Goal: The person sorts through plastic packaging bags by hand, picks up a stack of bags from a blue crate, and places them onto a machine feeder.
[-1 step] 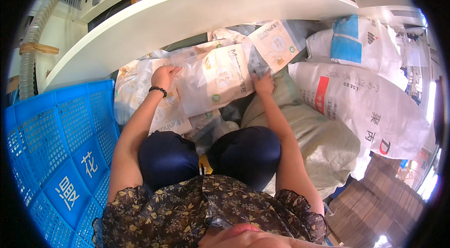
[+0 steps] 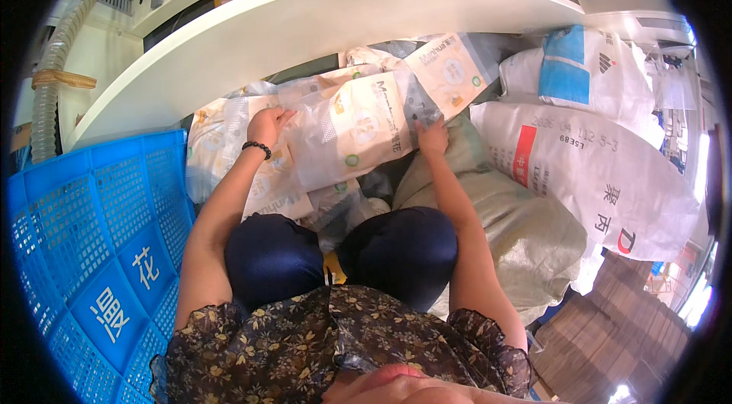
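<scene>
Across my lap's far side lies a clear plastic packaging bag [image 2: 362, 125] with a cream printed panel. My left hand [image 2: 267, 128], a dark bead bracelet at its wrist, pinches the bag's left edge with fingers closed. The fingers of my right hand [image 2: 432, 137] are closed at its right edge, their tips partly hidden by the film. Another cream printed bag [image 2: 450, 72] lies tilted just beyond my right hand. Several similar bags [image 2: 221, 137] are heaped under and beside my left hand.
A blue mesh crate [image 2: 114, 213] stands at my left. On the right are a greenish woven sack [image 2: 496, 213] and large white printed sacks [image 2: 602, 167]. A cream machine panel [image 2: 320, 11] curves across the far side, with a ribbed hose [image 2: 47, 114] at the left.
</scene>
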The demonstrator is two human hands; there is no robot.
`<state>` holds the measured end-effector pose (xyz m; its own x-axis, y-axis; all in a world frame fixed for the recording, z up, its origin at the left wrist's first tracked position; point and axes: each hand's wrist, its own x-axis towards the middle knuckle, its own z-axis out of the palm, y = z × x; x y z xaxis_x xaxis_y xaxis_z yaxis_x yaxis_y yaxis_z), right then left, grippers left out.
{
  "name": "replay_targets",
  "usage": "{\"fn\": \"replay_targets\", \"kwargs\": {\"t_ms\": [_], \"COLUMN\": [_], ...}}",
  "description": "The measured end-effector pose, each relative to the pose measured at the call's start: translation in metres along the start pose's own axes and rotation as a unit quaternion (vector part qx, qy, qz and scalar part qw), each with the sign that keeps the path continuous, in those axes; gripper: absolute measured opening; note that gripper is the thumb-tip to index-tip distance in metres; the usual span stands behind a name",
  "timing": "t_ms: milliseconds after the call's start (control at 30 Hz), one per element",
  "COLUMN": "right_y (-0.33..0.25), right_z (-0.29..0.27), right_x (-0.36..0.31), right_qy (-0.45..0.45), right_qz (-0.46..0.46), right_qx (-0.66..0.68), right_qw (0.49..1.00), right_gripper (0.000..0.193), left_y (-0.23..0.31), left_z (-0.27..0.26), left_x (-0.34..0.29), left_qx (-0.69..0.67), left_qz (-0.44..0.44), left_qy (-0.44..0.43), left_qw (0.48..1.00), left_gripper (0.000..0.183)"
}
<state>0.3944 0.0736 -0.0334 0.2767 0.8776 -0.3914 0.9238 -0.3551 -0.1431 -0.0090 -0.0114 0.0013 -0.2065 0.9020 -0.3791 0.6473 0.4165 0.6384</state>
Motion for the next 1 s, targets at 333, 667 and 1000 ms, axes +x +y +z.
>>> {"fn": "replay_targets", "kwargs": {"t_ms": [333,667,1000], "right_y": [0.013,0.013,0.022], "right_z": [0.006,0.017,0.013], "right_x": [0.021,0.013,0.019], "right_qy": [-0.033,-0.078,-0.124], "right_qz": [-0.054,-0.08,-0.077], "right_qx": [-0.063,-0.183,-0.135], "right_qw": [0.996,0.977,0.98], "right_gripper": [0.065,0.034,0.028], "left_y": [-0.016,-0.049,-0.014], "left_z": [0.005,-0.004,-0.015], "left_x": [0.0,0.013,0.012], "left_qx": [-0.185,-0.335,-0.171], "left_qz": [-0.018,-0.149,0.118], "left_qy": [-0.087,-0.049,0.071], "left_qw": [0.979,0.929,0.976], "left_gripper": [0.029,0.029,0.026]}}
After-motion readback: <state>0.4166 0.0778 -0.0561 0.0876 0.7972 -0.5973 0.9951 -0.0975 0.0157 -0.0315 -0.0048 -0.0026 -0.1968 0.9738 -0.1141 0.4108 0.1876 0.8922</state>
